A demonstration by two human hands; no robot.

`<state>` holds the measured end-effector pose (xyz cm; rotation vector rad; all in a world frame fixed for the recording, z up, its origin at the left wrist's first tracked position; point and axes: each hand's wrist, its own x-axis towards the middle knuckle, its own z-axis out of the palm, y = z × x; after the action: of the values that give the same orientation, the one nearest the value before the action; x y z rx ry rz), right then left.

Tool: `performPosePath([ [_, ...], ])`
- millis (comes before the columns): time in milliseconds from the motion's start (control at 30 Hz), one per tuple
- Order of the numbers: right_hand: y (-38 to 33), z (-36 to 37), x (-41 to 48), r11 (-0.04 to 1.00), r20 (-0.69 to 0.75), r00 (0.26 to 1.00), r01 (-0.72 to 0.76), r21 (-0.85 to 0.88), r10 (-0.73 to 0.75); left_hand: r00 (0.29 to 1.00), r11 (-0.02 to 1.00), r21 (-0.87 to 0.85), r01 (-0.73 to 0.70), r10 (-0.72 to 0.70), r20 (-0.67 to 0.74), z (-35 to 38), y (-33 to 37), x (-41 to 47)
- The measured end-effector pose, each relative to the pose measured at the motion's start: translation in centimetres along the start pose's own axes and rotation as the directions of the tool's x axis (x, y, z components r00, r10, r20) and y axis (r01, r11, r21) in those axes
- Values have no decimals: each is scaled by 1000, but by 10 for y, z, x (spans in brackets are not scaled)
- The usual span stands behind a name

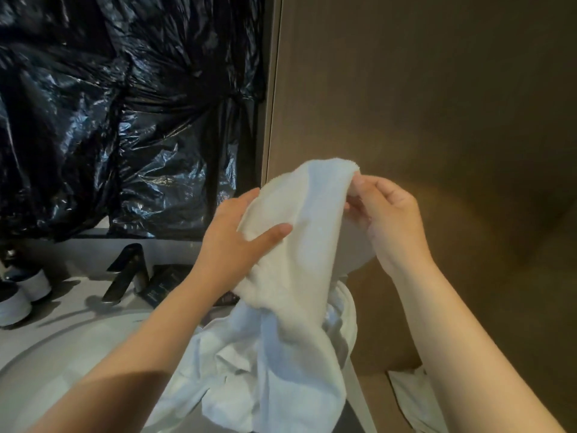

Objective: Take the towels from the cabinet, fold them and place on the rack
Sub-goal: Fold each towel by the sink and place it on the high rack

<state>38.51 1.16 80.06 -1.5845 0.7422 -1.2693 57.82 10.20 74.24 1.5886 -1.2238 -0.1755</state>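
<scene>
Head view is showing two hands working one white towel (306,245), raised above the right edge of the basin (62,354). Gripping its left side is the left hand (237,235), thumb across the terry, while the right hand (390,220) is pinching the top edge. Its long axis is hanging downward from both hands, the tail bunching below. One other white cloth (406,389) is lying lower right, nearer the right hand. No rack is showing.

Crinkled black plastic sheeting (109,104) filling the upper left, plain brown panel (437,89) at right, dark angular faucet (128,273) on pale desk (71,295), round white basin (62,364) below it, dark box (165,284) just beside the faucet, white cups (36,284) at the left edge
</scene>
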Motion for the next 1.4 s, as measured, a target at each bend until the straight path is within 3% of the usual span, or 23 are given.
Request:
performPosePath([
  [100, 28, -14, -10, 974, 64, 978, -189, -125, 198, 989, 986, 156, 65, -85, 125, 15, -27, -10],
  [233, 81, -34, -48, 839, 100, 876, -412, -355, 473, 955, 930, 335, 149, -224, 196, 33, -62, -41],
  [333, 116, -46, -83, 809, 18, 859, -474, -348, 511, 957, 948, 287, 136, -201, 210, 42, -71, -69],
  [467, 152, -58, -113, 782, -28, 853, -490, -386, 521, 905, 928, 271, 256, -328, 269, 54, -74, -110],
  [567, 167, -53, -120, 760, -18, 838, -503, -411, 545, 830, 861, 343, 375, -477, 288, 63, -74, -127],
  [667, 173, -40, -116, 760, 32, 829, -494, -422, 558, 704, 773, 451, 447, -615, 357, 70, -74, -132],
  [733, 173, -32, -112, 767, 130, 791, -518, -378, 598, 667, 760, 339, 554, -650, 365, 75, -75, -132],
  [833, 173, -25, -111, 764, 229, 735, -568, -307, 638, 733, 782, 255, 569, -623, 273, 79, -79, -131],
  [1067, 168, -20, -101, 795, 186, 794, -498, -347, 579, 838, 852, 47, 521, -521, 164, 61, -87, -124],
  [1167, 146, -18, -83, 875, 192, 869, -398, -277, 456, 901, 905, 20, 426, -426, 86, 45, -74, -106],
  [1267, 113, -15, -55, 966, 186, 956, -194, -170, 225, 948, 947, -52, 317, -317, 2, 30, -52, -77],
  [1400, 84, -10, -17, 992, 164, 986, -8, -129, 29, 977, 984, -46, 174, -178, -120, 21, -31, -39],
])
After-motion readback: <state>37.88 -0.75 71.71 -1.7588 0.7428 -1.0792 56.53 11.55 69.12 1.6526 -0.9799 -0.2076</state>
